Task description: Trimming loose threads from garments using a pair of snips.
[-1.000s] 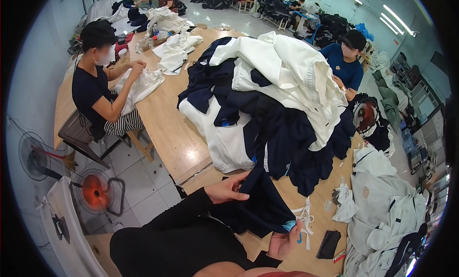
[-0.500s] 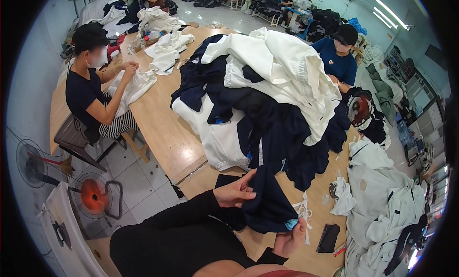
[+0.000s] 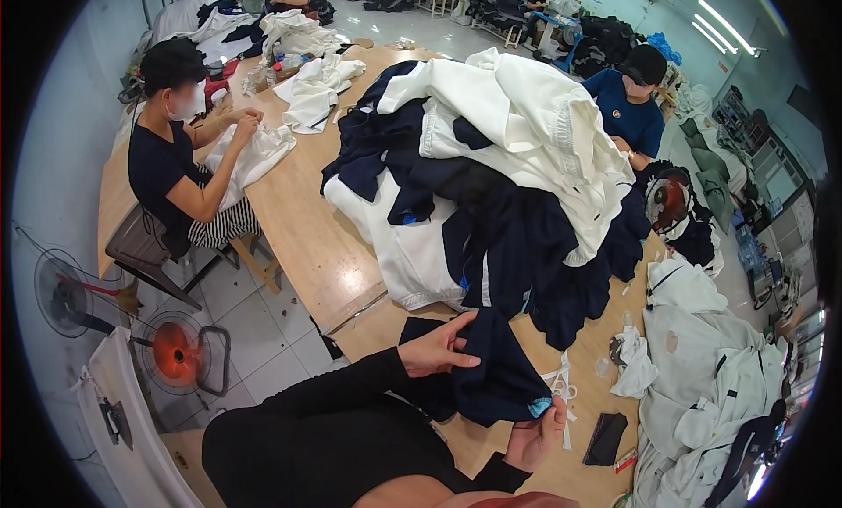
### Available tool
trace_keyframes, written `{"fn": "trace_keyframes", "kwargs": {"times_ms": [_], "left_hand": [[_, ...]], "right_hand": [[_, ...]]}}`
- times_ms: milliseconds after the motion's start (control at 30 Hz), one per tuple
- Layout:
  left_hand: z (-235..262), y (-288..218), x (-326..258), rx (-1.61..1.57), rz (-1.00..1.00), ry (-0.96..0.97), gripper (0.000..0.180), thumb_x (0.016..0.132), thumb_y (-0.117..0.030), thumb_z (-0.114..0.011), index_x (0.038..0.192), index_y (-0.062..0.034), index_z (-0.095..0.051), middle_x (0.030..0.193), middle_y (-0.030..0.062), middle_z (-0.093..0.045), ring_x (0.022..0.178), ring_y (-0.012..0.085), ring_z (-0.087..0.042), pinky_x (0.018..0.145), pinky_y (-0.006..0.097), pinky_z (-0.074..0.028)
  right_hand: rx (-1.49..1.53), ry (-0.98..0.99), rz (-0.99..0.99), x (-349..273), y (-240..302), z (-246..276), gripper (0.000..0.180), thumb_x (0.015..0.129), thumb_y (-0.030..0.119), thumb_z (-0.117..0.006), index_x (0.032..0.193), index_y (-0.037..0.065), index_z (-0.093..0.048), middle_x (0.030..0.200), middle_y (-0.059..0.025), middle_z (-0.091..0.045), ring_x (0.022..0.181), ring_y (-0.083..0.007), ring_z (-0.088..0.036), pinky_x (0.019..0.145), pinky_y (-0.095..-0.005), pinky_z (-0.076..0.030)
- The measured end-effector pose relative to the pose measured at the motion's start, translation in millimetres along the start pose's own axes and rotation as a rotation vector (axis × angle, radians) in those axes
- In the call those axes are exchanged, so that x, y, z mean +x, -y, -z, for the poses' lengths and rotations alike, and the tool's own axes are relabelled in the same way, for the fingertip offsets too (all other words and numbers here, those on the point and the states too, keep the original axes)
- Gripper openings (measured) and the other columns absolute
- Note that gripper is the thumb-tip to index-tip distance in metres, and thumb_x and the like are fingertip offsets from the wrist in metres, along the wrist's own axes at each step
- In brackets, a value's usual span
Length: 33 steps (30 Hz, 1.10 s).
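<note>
A dark navy garment (image 3: 498, 372) is stretched between my two hands over the near part of the table. My left hand (image 3: 436, 346) grips its left side, thumb on top and fingers partly hidden behind the cloth. At its lower right corner, where a small light-blue patch (image 3: 539, 407) shows, my right hand (image 3: 537, 435) pinches the edge. White-handled scissors (image 3: 563, 388) lie on the table just beyond my right hand. Farther off rises a big heap of navy and white garments (image 3: 517, 166), its near navy folds close to the cloth I hold.
A dark folded cloth piece (image 3: 605, 439) lies right of my right hand. White garments (image 3: 702, 376) are piled along the right. One person (image 3: 180, 148) handles white cloth at the left; another (image 3: 627, 104) sits behind the heap. Fans (image 3: 178, 354) stand at the lower left.
The whole view has shifted slightly, with everything a little farther right. Both hands keep the same hold on the navy garment.
</note>
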<state>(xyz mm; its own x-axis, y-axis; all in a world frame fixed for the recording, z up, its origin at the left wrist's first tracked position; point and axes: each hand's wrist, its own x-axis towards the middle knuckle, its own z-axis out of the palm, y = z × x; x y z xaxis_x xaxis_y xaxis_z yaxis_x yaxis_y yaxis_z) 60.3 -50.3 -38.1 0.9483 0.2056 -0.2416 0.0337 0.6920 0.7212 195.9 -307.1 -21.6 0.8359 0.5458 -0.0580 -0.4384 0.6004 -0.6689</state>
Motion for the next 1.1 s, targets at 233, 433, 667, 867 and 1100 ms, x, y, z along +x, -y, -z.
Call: {"fn": "trace_keyframes", "kwargs": {"times_ms": [233,433,667,867,1100], "left_hand": [[-30,-12,9,-0.014,-0.104,0.211,0.115,0.092,0.007,-0.084,0.178,-0.0178,-0.012,0.125,-0.0012,-0.062,0.106,0.0032,-0.062,0.092,0.023,-0.054],[-92,-78,0,0.031,-0.162,0.365,0.115,0.097,0.0,-0.081,0.178,-0.0149,0.0,0.112,-0.0007,-0.062,0.102,0.0053,-0.06,0.09,0.024,-0.052],[-32,-2,51,0.264,-0.426,-0.438,0.035,0.11,-0.037,-0.068,0.115,-0.0028,-0.062,0.088,0.0042,-0.067,0.077,0.0107,-0.062,0.071,0.027,-0.051],[-29,35,0,0.124,0.215,0.096,0.083,0.112,-0.074,-0.033,0.128,-0.0033,-0.074,0.124,0.0062,-0.075,0.107,0.0128,-0.071,0.092,0.032,-0.056],[-42,12,31,0.04,-0.114,-0.107,0.029,0.118,-0.028,-0.057,0.13,-0.005,-0.07,0.117,0.0006,-0.072,0.106,0.008,-0.066,0.097,0.029,-0.054]], "right_hand": [[0.133,0.112,0.17,-4,3,22,0.022,0.109,0.014,-0.067,0.13,0.007,-0.069,0.138,-0.0173,-0.07,0.128,-0.0322,-0.067,0.11,-0.0506,-0.055],[-0.01,0.391,0.397,-6,37,-4,0.063,0.111,0.032,-0.064,0.165,0.004,-0.046,0.158,-0.0166,-0.061,0.147,-0.0337,-0.056,0.123,-0.0588,-0.042],[-0.489,0.351,0.032,2,0,-51,0.084,0.11,0.031,-0.067,0.174,0.0,-0.022,0.176,-0.0202,-0.034,0.149,-0.0348,-0.055,0.12,-0.0482,-0.046],[-1.136,0.394,-0.16,1,-34,-80,0.072,0.111,0.024,-0.063,0.171,0.0,-0.032,0.155,-0.0264,-0.058,0.136,-0.0327,-0.06,0.121,-0.0489,-0.04],[-1.882,0.527,0.441,3,-42,-78,0.08,0.11,0.044,-0.058,0.163,-0.011,-0.037,0.153,-0.026,-0.057,0.146,-0.0454,-0.046,0.127,-0.0637,-0.026]]}}
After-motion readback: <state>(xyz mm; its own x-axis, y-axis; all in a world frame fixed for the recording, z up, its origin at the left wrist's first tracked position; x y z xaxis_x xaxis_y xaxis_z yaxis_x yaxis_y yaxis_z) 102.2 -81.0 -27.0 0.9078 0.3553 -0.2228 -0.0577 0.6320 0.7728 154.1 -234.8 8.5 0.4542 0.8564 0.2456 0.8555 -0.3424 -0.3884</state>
